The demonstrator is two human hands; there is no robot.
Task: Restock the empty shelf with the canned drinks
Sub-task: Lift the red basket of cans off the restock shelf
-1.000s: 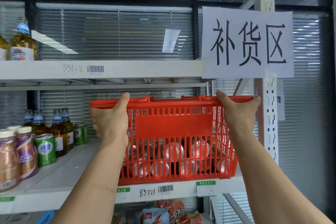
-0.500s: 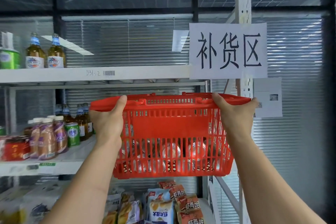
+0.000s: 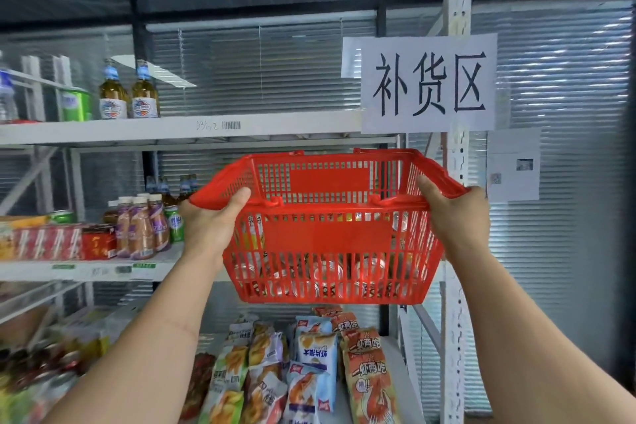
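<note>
At chest height before the middle shelf [image 3: 192, 267]: left hand [image 3: 210, 227] and right hand [image 3: 454, 217] grip basket [image 3: 330, 237] rim ends, long axis left-right, cans [image 3: 327, 274] at bottom, shelf gap straight ahead.

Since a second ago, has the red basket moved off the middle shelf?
Yes. The red basket, gripped by the left hand and right hand, has come off the middle shelf toward the camera; its base now hangs below the shelf edge.
</note>
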